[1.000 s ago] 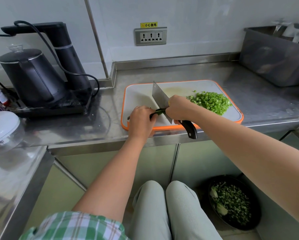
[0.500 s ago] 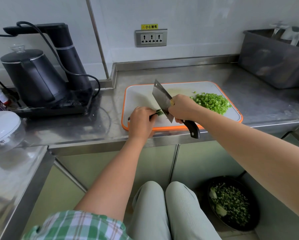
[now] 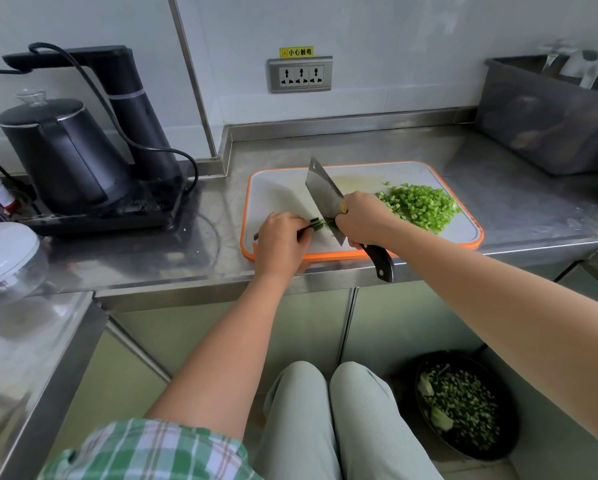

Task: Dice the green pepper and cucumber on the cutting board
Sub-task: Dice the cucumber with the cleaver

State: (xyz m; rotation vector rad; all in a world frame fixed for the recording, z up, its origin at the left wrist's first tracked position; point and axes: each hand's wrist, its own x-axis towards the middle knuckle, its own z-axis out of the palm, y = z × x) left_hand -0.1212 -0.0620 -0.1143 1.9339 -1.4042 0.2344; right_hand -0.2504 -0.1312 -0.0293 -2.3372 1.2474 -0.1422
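Note:
A white cutting board point(image 3: 283, 188) with an orange rim lies on the steel counter. On its right side sits a heap of diced green pepper point(image 3: 420, 206). My left hand point(image 3: 281, 241) holds down dark green strips point(image 3: 315, 224) near the board's front edge, fingers curled over them. My right hand point(image 3: 363, 220) grips a cleaver point(image 3: 323, 194) by its black handle. The blade stands tilted, its edge down on the strips just right of my left fingertips. Most of the strips are hidden under my left hand.
A black electric kettle point(image 3: 58, 154) and its water dispenser point(image 3: 131, 112) stand at the left. A grey bin point(image 3: 546, 119) sits at the back right. A white lid point(image 3: 5, 254) lies at far left. On the floor, a dark bowl point(image 3: 463, 403) holds chopped greens.
My left hand has slid slightly left along the strips, and the cleaver has followed it leftward while chopping. The strip end showing between hand and blade is shorter.

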